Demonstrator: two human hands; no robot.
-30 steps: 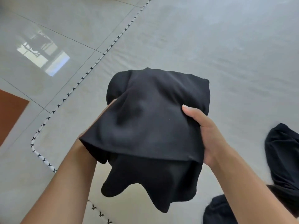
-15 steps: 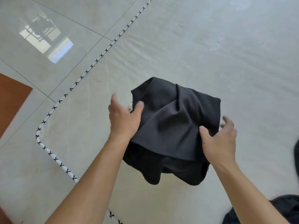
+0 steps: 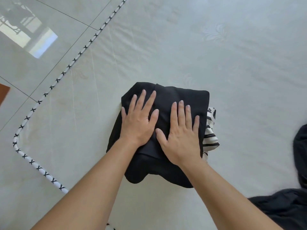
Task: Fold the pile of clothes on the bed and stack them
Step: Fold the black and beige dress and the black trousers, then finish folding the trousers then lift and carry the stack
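You have both hands flat on the folded black cloth [image 3: 181, 98] in the middle of the frame. Your left hand [image 3: 138, 121] and right hand [image 3: 180, 132] lie side by side, fingers straight, pressing down and gripping nothing. No writing shows. A black-and-white striped cloth [image 3: 211, 130] peeks out under its right edge. More dark clothes [image 3: 285, 208] lie at the lower right of the bed [image 3: 216, 55].

Folded garment [image 3: 181, 97] on bed [image 3: 216, 55], atop striped cloth [image 3: 210, 138]; clothes pile [image 3: 285, 211] to R.
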